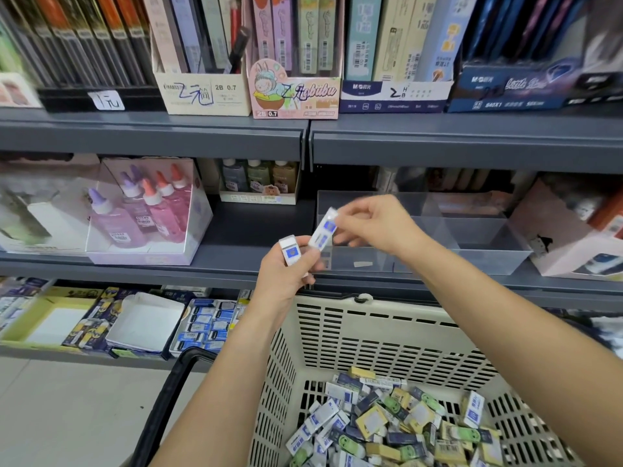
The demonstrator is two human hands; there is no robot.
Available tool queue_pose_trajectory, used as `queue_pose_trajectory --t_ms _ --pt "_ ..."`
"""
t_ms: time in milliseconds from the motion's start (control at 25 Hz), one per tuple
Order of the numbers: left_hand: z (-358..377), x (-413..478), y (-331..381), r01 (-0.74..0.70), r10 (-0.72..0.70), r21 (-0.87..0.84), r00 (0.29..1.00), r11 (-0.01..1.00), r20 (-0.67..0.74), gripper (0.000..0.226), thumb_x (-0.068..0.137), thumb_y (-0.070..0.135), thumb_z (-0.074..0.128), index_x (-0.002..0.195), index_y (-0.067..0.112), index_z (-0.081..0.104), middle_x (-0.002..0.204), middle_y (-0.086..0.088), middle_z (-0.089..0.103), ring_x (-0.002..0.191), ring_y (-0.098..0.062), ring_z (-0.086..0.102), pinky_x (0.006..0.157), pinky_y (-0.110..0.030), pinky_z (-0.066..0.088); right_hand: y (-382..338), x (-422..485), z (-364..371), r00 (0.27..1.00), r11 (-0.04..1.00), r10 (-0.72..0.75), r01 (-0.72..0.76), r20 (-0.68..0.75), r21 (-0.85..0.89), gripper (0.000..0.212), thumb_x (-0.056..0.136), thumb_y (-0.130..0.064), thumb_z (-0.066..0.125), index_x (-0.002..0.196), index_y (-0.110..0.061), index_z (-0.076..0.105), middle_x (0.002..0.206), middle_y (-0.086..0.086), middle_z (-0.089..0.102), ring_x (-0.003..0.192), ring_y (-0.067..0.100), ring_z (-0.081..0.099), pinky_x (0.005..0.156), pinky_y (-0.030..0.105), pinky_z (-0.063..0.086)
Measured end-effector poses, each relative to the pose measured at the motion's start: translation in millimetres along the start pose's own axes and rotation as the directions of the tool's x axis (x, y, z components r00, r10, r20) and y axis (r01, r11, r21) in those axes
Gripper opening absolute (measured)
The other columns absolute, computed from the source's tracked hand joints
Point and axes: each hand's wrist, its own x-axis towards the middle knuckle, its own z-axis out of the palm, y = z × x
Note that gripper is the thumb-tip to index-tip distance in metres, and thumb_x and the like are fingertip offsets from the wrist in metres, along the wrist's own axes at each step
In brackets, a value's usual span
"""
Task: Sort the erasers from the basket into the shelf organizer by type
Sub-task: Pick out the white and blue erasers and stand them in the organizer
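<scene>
Nearest, the cream basket (337, 332) held a loose heap of erasers (387, 429) piled toward its right side, with bare floor showing at the far left. Above its far rim, the left hand (286, 271) gripped a white, blue-labelled eraser (290, 252). The right hand (377, 224) pinched a second eraser (323, 229) by its upper end, tilted, just beside the first. Beyond them, the clear shelf organizer (488, 257) sat at the front edge of the shelf (236, 261), its compartments open on top.

Two hands (286, 273) (379, 227), two held erasers (290, 253) (323, 230), one basket (371, 342), one clear organizer (488, 239).
</scene>
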Motion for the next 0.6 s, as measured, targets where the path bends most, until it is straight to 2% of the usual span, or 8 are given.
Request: queue_pose_trajectory --t_ms 80,160,240,320,400,480,520,600 --pt "0 5 2 0.058 -0.061 -0.044 0.995 0.997 -0.08 0.004 0.092 0.014 0.054 0.095 0.013 0.056 0.072 0.0 0.061 0.056 -0.008 0.054 0.046 -0.019 0.04 -1 13 -9 0.992 1.0 -0.009 0.006 -0.124 -0.024 0.012 0.086 -0.014 0.063 0.078 -0.022 0.061 0.07 -0.001 0.068 0.061 0.009 0.068 0.063 0.028 0.055" --pt "0 9 6 0.12 -0.144 -0.177 0.981 0.977 -0.128 0.01 0.092 0.008 0.039 0.088 0.013 0.046 0.069 -0.004 0.054 0.048 -0.009 0.05 0.04 -0.019 0.035 4 24 -12 0.985 0.986 -0.013 -0.016 -0.173 -0.163 0.013 0.085 -0.015 0.064 0.077 -0.025 0.061 0.071 0.0 0.067 0.064 0.016 0.066 0.069 0.034 0.054" --pt "-1 11 7 0.115 -0.145 -0.19 0.977 0.975 -0.154 0.015 0.091 0.003 0.032 0.089 0.013 0.044 0.071 -0.007 0.057 0.051 -0.011 0.056 0.04 -0.02 0.04 13 30 -7 0.992 0.962 0.013 -0.047 -0.125 -0.27 0.005 0.086 -0.017 0.063 0.087 -0.022 0.064 0.075 0.0 0.067 0.066 0.018 0.064 0.062 0.028 0.052" --pt "-2 9 5 0.064 -0.076 -0.08 0.985 0.995 -0.157 0.015 0.094 0.005 0.037 0.093 0.015 0.049 0.082 -0.004 0.062 0.067 -0.009 0.064 0.051 -0.021 0.05 23 33 1 0.998 0.945 0.032 -0.048 -0.053 -0.322 0.007 0.088 -0.018 0.061 0.094 -0.02 0.064 0.081 -0.001 0.068 0.068 0.014 0.065 0.052 0.015 0.045" --pt "-3 8 3 0.01 -0.009 0.006 0.987 1.0 -0.159 0.014 0.094 0.011 0.046 0.093 0.021 0.056 0.089 0.002 0.063 0.076 -0.004 0.065 0.063 -0.022 0.054 28 36 5 0.999 0.938 0.031 -0.035 -0.015 -0.345 0.006 0.089 -0.017 0.06 0.091 -0.023 0.06 0.085 0.0 0.069 0.069 0.011 0.066 0.051 0.009 0.041" --pt "-4 8 0 -0.034 0.043 0.059 0.986 0.998 -0.158 0.015 0.093 0.014 0.052 0.094 0.027 0.06 0.089 0.007 0.064 0.078 -0.002 0.063 0.072 -0.023 0.055 31 40 9 0.999 0.931 0.048 -0.039 0.017 -0.362 0.007 0.09 -0.017 0.058 0.095 -0.019 0.062 0.092 0.005 0.071 0.077 0.014 0.068 0.062 0.014 0.049" --pt "-4 9 0 -0.049 0.062 0.084 0.985 0.995 -0.158 0.016 0.093 0.014 0.054 0.096 0.029 0.061 0.091 0.006 0.064 0.08 -0.004 0.062 0.074 -0.024 0.054 31 41 10 0.997 0.919 0.063 -0.044 0.038 -0.391 0.012 0.091 -0.017 0.057 0.101 -0.015 0.064 0.097 0.007 0.071 0.083 0.016 0.069 0.073 0.022 0.053" --pt "-4 9 0 -0.063 0.079 0.108 0.985 0.992 -0.153 0.018 0.092 0.013 0.056 0.099 0.028 0.061 0.093 0.006 0.066 0.081 -0.003 0.063 0.074 -0.022 0.054 32 41 13 0.994 0.864 0.081 -0.031 0.078 -0.503 0.022 0.093 -0.021 0.054 0.11 -0.012 0.065 0.104 0.008 0.07 0.094 0.021 0.066 0.09 0.035 0.051"
